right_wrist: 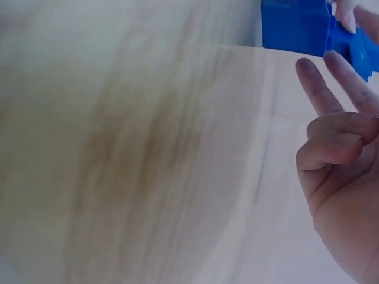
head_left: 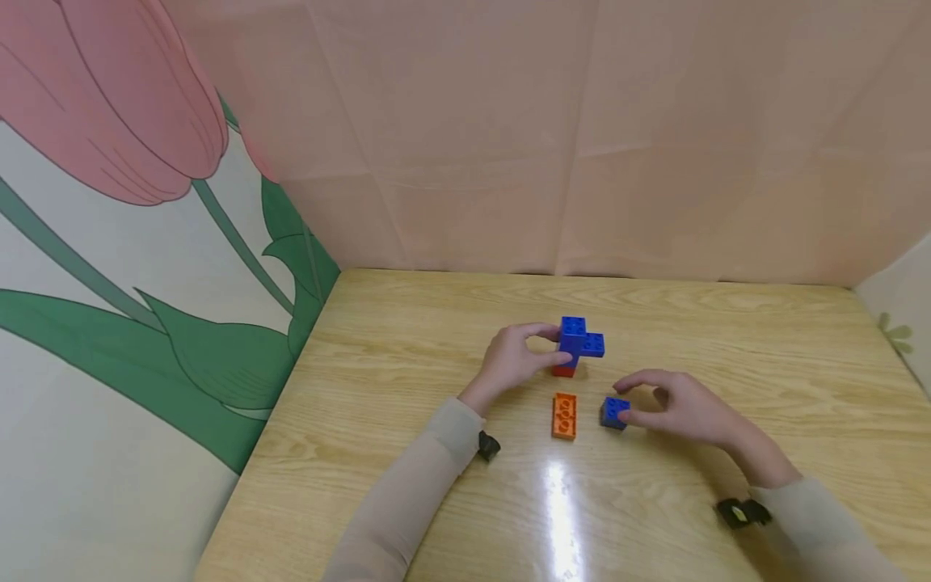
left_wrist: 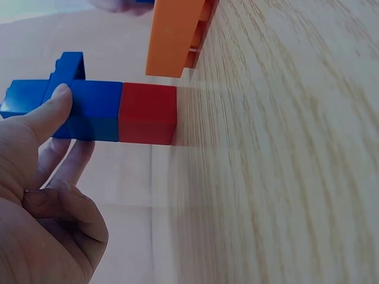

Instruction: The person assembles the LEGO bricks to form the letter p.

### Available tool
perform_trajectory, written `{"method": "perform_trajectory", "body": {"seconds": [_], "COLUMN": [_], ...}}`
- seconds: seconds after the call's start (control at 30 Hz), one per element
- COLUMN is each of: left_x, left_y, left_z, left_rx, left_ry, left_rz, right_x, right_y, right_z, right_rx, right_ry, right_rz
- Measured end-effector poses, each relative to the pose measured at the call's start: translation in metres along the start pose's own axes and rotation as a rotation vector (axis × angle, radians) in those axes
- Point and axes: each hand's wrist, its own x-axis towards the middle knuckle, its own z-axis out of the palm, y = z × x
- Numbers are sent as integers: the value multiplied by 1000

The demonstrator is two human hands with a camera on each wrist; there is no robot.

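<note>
My left hand (head_left: 512, 356) grips a stack of toy building bricks between thumb and fingers. Its blue bricks (head_left: 573, 326) sit on a red brick (left_wrist: 148, 113) at the bottom, and one blue brick (head_left: 593, 345) juts out to the right. The stack stands upright on the table. To the right, a separate blue brick (head_left: 614, 412) lies studs up. My right hand (head_left: 684, 404) is beside it, thumb at its near side and index finger spread apart from it. In the right wrist view, two extended fingers (right_wrist: 320, 92) show a gap to the brick (right_wrist: 296, 26).
An orange brick (head_left: 564, 416) lies on the wooden table (head_left: 407, 347) between the hands, its hollow side up. A pinkish sheet (head_left: 465, 145) hangs behind the table's back edge. On the left is a wall (head_left: 109, 323) with a tulip picture.
</note>
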Motion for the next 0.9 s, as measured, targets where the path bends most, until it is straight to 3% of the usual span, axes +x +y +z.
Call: {"method": "perform_trajectory", "body": {"seconds": [0.17, 0.37, 0.6, 0.9], "left_x": [0, 1, 2, 1], "left_y": [0, 0, -1, -1], "left_z": [0, 0, 1, 0], "left_rx": [0, 8, 12, 13], "left_ry": [-1, -4, -7, -13], "left_rz": [-4, 2, 6, 10], "right_x": [-2, -3, -3, -2], "right_y": [-5, -8, -8, -16], "right_z": [4, 6, 6, -2], "right_rx": [-137, -175, -172, -118], "right_ry": [14, 6, 10, 107], "right_rz": [-69, -67, -57, -67]}}
